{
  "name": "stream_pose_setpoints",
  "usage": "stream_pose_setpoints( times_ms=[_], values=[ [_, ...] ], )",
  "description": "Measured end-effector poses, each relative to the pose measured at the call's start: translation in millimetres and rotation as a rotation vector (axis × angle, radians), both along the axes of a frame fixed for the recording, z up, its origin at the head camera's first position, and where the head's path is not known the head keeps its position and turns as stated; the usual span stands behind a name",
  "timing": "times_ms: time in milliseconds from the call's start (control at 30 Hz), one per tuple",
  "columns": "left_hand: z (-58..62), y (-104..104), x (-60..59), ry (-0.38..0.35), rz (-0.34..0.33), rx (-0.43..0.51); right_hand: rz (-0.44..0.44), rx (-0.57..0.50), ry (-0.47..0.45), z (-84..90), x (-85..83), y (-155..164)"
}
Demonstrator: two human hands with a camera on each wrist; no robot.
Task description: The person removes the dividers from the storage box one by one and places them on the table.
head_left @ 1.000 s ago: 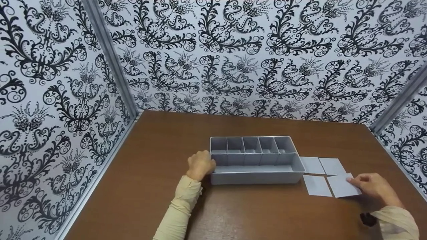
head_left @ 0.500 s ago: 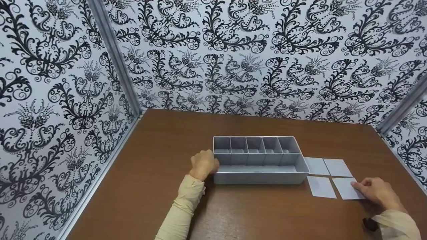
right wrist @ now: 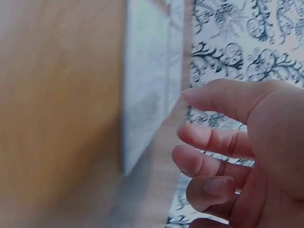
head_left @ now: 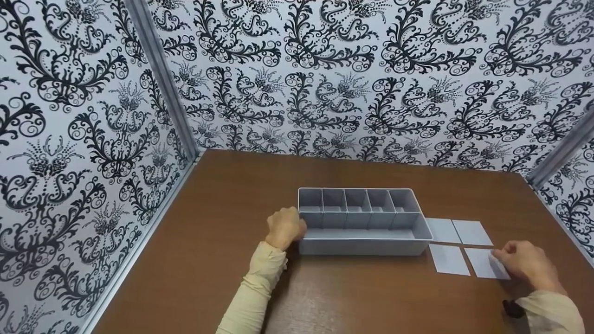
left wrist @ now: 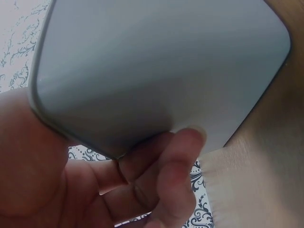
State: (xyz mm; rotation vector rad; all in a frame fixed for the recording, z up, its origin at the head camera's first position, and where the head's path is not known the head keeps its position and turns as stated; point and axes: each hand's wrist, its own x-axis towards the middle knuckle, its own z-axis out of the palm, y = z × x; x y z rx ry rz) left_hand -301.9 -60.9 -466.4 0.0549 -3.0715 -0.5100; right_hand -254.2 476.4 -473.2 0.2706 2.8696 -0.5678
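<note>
A grey divided tray [head_left: 362, 247] stands mid-table, with five small compartments at the back and one long one in front. My left hand [head_left: 285, 227] grips its left end; in the left wrist view the fingers [left wrist: 161, 180] curl round the tray's end wall [left wrist: 156, 61]. Right of the tray lie several pale grey cards in a two-by-two block. My right hand [head_left: 524, 265] rests at the right edge of the near-right card [head_left: 481, 262]. In the right wrist view its fingers [right wrist: 213, 142] are loosely spread beside the card [right wrist: 142, 95] and hold nothing.
The brown wooden table [head_left: 222, 218] is boxed in by black-and-white patterned walls [head_left: 325, 83] at the left, back and right. The other cards [head_left: 448, 259] [head_left: 443, 230] [head_left: 471, 232] lie flat between the tray and the right wall.
The near-right card, held tilted a second ago, now lies flat and squared with the others. My right hand has drawn back to its right edge. The left hand has stayed on the tray.
</note>
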Motion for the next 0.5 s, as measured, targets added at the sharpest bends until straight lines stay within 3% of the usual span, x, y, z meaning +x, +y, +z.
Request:
stream_pose_setpoints(
  times_ms=[233, 500],
  values=[
    [-0.6, 0, -0.2, 0.008, -0.005, -0.006, 0.074, 0.013, 0.139, 20.8, 0.4, -34],
    [-0.1, -1, 0.1, 0.006, -0.014, 0.011, 0.207, 0.017, 0.406, 48.9, -8.6, -114]
  ],
)
